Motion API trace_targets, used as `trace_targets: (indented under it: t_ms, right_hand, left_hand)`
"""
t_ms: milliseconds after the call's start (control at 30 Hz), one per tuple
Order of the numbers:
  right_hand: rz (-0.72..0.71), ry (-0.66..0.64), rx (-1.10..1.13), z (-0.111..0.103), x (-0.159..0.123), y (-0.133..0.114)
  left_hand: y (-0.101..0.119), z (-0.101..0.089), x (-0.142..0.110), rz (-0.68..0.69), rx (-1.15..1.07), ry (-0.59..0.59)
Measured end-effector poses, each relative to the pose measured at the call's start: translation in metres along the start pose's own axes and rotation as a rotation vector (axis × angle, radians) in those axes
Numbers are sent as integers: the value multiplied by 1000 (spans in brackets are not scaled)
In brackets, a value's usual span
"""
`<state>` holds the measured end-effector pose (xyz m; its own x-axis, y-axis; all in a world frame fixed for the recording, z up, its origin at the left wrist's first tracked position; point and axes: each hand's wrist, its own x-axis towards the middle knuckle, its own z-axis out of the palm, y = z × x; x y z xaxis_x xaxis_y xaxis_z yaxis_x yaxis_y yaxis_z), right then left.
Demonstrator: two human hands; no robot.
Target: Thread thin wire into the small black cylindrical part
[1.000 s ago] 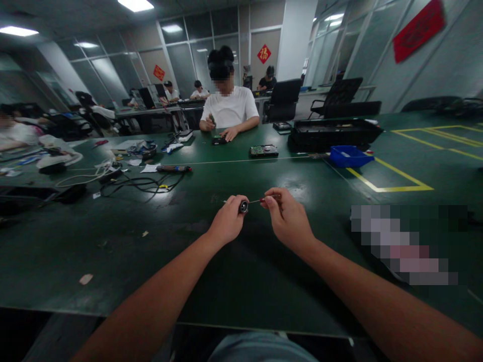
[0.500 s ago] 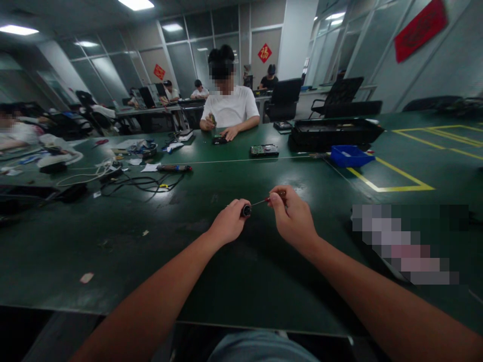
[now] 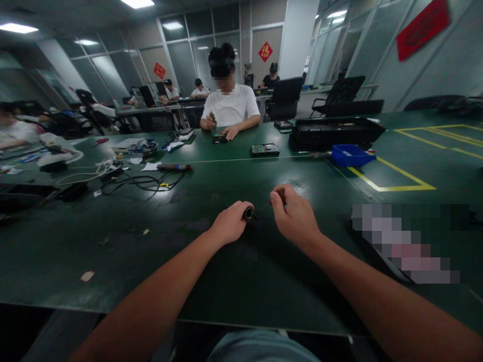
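My left hand (image 3: 230, 222) is closed round a small dark cylindrical handle (image 3: 248, 213) whose round end faces right. My right hand (image 3: 293, 213) pinches a thin metal bit with a reddish end (image 3: 264, 205), and the bit's tip sits at the open end of the handle. Both hands hover just above the green table (image 3: 234, 281) in front of me, a few centimetres apart.
A person in a white shirt (image 3: 230, 108) works across the table. A hard drive (image 3: 264, 149), a blue tray (image 3: 350, 155), a black case (image 3: 335, 131), a screwdriver (image 3: 174, 166) and tangled cables (image 3: 139, 182) lie further back. Yellow floor-style lines (image 3: 392, 181) mark the right.
Both hands have sunk slightly toward the table. The bit, first level and well out of the handle, now slants down with less of it showing at the handle's end.
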<state>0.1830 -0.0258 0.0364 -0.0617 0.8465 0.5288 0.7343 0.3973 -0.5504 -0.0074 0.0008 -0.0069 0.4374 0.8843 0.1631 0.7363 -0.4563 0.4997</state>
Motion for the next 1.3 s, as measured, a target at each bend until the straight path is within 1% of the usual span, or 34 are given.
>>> trace_targets:
  t_ms: [100,233,367,467,567,633,833,967,1100,1233,1300]
  right_hand:
    - [7,10,-16,-2,2,0]
    - [-33,12,-9,-2,3,2]
    - [-74,-117,9,4,3,5]
    - [-65,-265,-113,10,1,9]
    - [30,-417,-239,17,-2,13]
    - [59,-461,-262,21,-3,17]
    - [-66,-546,-161,28,-4,22]
    - [-86,-554,-129,27,-3,23]
    - [-86,-547,-50,21,-1,18]
    - [-69,-454,6,14,1,10]
    - [-94,-392,15,12,1,7]
  left_hand:
    - [1,-1,1,-14,-38,20]
    - [1,0,3,-35,-133,126]
    - [0,0,5,-71,-180,237]
    - [-1,0,6,-102,-192,280]
    - [-2,0,6,-112,-195,276]
    - [-1,1,6,-118,-195,262]
    - [0,1,5,-109,-184,233]
    - [-1,2,5,-108,-176,232]
    - [-1,2,4,-115,-181,210]
    - [0,2,3,-88,-193,199]
    - [1,2,3,-46,-202,179]
